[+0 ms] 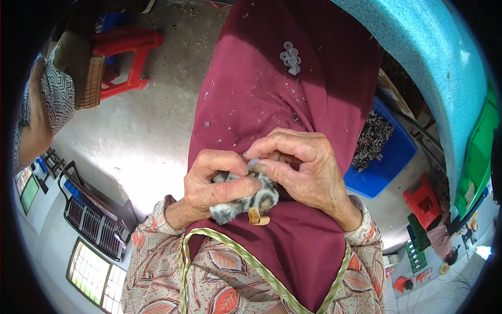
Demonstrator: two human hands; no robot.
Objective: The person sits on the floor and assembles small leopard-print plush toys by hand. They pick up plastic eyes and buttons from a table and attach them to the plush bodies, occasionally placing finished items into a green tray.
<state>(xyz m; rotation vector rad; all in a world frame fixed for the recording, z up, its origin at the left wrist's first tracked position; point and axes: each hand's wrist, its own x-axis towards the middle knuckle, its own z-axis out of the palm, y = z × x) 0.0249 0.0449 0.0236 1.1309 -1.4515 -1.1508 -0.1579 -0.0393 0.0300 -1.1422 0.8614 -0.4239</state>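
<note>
A small furry plush piece (265,194), grey and white with dark and tan patches, is gripped in my left hand (212,180) above my lap. A tan label (256,216) hangs from its lower side. At the plush's upper edge, my right hand (308,166) pinches a small translucent plastic disc (253,163) between thumb and fingers. My left thumb and forefinger press close beside that disc. What lies under my curled right fingers is hidden. Farther out on the maroon apron (251,99) rests a loose group of similar round plastic washers (293,53).
A blue bin (384,175) of spotted plush pieces stands right of my lap. The light-blue table edge (418,36) curves along the upper right. Red stools (137,65) stand at left and right. A person in a patterned garment (55,97) sits at far left.
</note>
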